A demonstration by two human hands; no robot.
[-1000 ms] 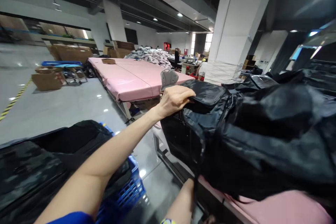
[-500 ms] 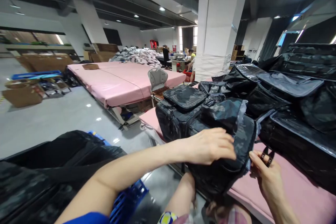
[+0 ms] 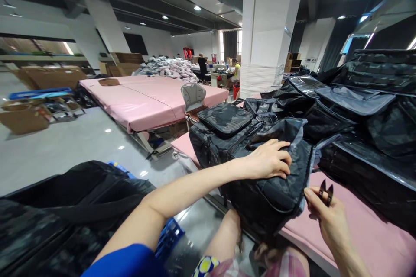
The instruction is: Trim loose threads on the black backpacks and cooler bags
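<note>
A dark camouflage bag [image 3: 238, 151] rests at the edge of a pink-covered table, tilted toward my knees. My left hand [image 3: 271, 159] reaches across its upper face, fingers curled and closed on the fabric near a raised flap [image 3: 289, 130]. At the bag's right edge, my right hand [image 3: 326, 207] is closed, thumb and forefinger pinching the seam. Black thread snips [image 3: 326, 192] sit in that same hand, their two pointed blades sticking up apart. Whatever lies between the pinching fingertips is too small to make out.
More dark bags [image 3: 367, 156] are piled on the pink table [image 3: 364, 225] to the right. Another bag [image 3: 65, 212] lies at lower left above a blue crate [image 3: 170, 236]. Beyond are a second pink table [image 3: 146, 99], a grey chair back [image 3: 193, 95] and a white pillar [image 3: 264, 30].
My left hand has moved up and slightly right over the bag, its fingers now bent onto the fabric. My right hand still pinches the bag's edge with the snips in it.
</note>
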